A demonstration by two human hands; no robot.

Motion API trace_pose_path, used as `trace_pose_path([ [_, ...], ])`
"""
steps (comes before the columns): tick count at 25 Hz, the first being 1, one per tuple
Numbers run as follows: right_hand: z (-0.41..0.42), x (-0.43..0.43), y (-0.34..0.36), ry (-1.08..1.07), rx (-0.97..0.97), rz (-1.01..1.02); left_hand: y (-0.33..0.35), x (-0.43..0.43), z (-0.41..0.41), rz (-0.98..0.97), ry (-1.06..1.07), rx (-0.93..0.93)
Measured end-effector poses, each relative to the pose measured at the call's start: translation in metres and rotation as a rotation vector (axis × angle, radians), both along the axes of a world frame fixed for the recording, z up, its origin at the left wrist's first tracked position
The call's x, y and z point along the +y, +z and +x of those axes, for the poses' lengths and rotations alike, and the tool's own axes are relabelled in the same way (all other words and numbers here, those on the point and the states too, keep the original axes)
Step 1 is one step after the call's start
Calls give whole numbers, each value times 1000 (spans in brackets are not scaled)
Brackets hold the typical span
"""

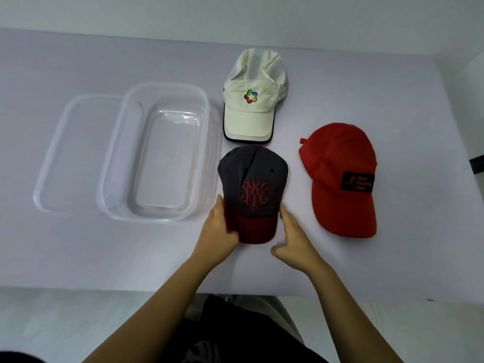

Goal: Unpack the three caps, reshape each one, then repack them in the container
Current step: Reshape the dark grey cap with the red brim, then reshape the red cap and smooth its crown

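Three caps lie on the white table. A grey cap with a dark red brim (pixel 252 189) sits in the middle, brim toward me. My left hand (pixel 218 226) grips the left edge of its brim. My right hand (pixel 292 239) is beside the brim's right edge, fingers apart, fingertips touching the cap. Beyond it lies a cream cap with a coloured logo (pixel 252 100). To the right rests a red cap with a black patch (pixel 340 176). The clear plastic container (pixel 207 121) stands left of the caps with nothing in it.
The container's clear lid (pixel 55 163) lies flat, partly tucked under the container's left side. The table's front edge (pixel 104 288) runs near my body. A dark object (pixel 478 165) shows at the far right edge.
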State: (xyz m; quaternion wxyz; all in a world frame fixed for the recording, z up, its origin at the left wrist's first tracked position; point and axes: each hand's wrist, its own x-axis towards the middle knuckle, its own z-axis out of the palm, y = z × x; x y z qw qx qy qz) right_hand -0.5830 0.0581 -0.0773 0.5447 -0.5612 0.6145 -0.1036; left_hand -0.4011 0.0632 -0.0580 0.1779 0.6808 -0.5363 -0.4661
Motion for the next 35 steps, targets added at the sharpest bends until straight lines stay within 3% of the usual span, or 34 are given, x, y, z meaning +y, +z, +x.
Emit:
trace_pose_path([
  [4, 10, 16, 3, 137, 121, -11, -16, 24, 5, 72, -216, -69],
  [7, 16, 18, 8, 117, 215, -15, -17, 24, 8, 67, -206, -64],
  [11, 14, 29, 16, -10, 279, -54, -5, 28, 8, -110, -167, -70],
  [15, 1, 42, 12, -54, 329, -278, 2, 27, -10, -369, -331, -70],
  [20, -39, 44, 5, -202, 391, -374, 4, 19, -49, -518, -434, -100],
  [23, -80, 35, 4, -209, 411, -376, -11, 14, -81, -470, -491, -136],
  [28, -149, 14, -13, -79, 626, -296, -32, 18, -141, -304, -543, -233],
  [31, -175, 1, -20, -17, 630, -264, -40, 12, -175, -266, -521, -250],
  [35, -174, 11, -12, 43, 602, -379, -40, 1, -203, -318, -376, -315],
])
